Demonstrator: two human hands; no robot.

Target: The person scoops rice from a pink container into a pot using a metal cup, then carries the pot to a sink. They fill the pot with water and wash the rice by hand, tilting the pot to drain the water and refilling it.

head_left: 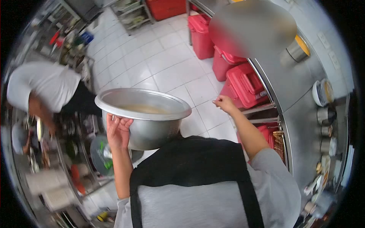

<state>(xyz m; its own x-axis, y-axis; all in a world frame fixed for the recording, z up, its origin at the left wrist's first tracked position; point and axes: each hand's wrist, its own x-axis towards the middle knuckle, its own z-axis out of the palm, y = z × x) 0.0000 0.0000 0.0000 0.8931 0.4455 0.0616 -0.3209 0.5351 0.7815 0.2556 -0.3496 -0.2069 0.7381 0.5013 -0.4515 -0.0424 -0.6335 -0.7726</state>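
A large silver metal pot point(152, 131) with a wide rolled rim is in front of my body, to the left of centre. Pale yellowish liquid point(142, 109) shows inside it. Bent fingers of my left hand point(118, 131) are at the near left part of the rim, closed against it. What bears the pot's weight is hidden. Off to the right of the pot, my right hand point(225, 104) is held over the floor, apart from the rim. Its fingers are pinched together, with a small pale spot at the tips that I cannot make out.
Red lidded bins point(245, 85) stand under the steel counter point(300, 133) on my right. Bowls and metal containers line the wall. A person in a white shirt point(45, 85) bends over the left work area. White floor tiles point(167, 57) stretch ahead toward a wheeled rack point(131, 15).
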